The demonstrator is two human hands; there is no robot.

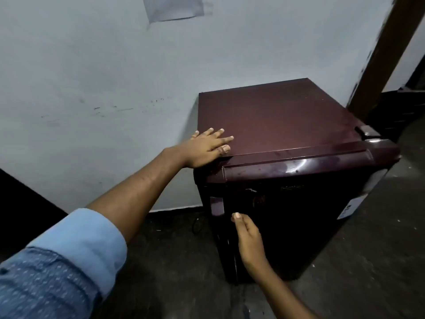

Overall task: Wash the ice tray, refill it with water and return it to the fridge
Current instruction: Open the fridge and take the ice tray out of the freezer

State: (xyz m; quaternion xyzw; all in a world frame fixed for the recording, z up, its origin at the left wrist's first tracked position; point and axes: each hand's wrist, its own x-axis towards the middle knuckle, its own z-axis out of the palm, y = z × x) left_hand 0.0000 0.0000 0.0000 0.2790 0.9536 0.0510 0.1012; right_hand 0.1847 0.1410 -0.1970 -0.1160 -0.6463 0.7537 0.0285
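Fridge (287,180) door is shut and the ice tray isn't visible, presumably inside. Keep your left hand (207,148) spread flat, empty, on the top's front-left corner as a brace. Right hand (248,240) is loosely curled, empty, at the door's handle edge: hook in and pull steadily.

The single head camera looked forward and steeply down from close above the fridge (276,120), facing the wall (92,65) behind it and the floor (368,249) below.
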